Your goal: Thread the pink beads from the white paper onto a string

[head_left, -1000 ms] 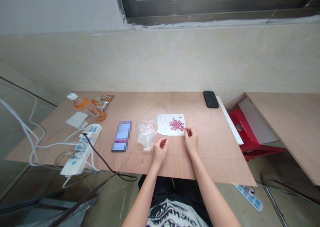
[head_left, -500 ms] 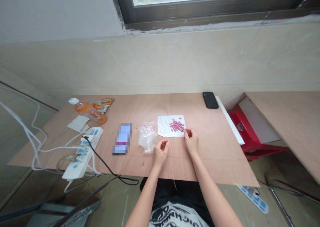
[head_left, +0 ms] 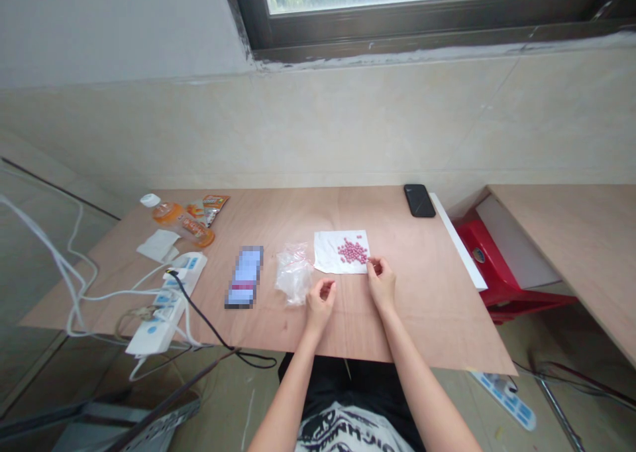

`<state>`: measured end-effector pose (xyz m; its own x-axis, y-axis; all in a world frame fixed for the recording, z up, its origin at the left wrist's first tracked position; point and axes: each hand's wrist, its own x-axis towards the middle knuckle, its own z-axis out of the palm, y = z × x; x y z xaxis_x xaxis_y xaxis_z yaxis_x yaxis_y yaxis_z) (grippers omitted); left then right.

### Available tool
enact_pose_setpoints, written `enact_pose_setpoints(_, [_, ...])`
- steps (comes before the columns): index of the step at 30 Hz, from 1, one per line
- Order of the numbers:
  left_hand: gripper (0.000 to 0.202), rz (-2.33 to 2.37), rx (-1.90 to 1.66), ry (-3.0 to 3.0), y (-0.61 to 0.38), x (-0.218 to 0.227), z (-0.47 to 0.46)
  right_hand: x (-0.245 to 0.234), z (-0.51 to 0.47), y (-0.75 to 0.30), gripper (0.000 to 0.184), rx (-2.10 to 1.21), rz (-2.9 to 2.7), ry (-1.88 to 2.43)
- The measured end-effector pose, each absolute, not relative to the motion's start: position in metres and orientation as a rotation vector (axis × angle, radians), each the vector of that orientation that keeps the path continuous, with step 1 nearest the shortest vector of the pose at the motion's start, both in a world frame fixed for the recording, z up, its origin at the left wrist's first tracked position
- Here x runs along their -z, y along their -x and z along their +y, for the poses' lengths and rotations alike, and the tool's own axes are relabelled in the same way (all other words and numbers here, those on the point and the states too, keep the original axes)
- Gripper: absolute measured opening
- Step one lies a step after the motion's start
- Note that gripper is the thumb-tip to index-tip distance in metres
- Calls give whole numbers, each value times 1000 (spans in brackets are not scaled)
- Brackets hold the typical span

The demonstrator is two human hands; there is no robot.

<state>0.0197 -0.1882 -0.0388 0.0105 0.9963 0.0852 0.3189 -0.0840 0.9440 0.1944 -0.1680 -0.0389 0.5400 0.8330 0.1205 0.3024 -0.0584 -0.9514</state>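
A small heap of pink round pills [head_left: 352, 250] lies on a white paper sheet [head_left: 330, 260] on the plywood table [head_left: 422, 306]. My right hand [head_left: 381, 283] rests with its pinched fingertips at the paper's lower right edge, just beside the pills. Whether they hold a pill, I cannot tell. My left hand [head_left: 320, 304] hovers just below the paper with its fingers curled, and nothing shows in them. It is nearest to a crumpled clear plastic bag [head_left: 294, 276], lying left of the paper.
Left on the table are a pixelated flat item, a white power strip with cables, a tissue, an orange drink bottle and a snack packet. A black phone lies at the back right. A red stool and another table stand right.
The view has tilted slightly, so the table sits a little lower in the picture. My hands and the pills have hardly moved relative to the paper.
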Motion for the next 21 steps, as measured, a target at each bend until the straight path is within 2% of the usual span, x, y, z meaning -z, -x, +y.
enact_pose_setpoints(21, [18, 1414, -1109, -1519, -20, 39, -188, 42, -168, -195, 25, -594, -973, 1609])
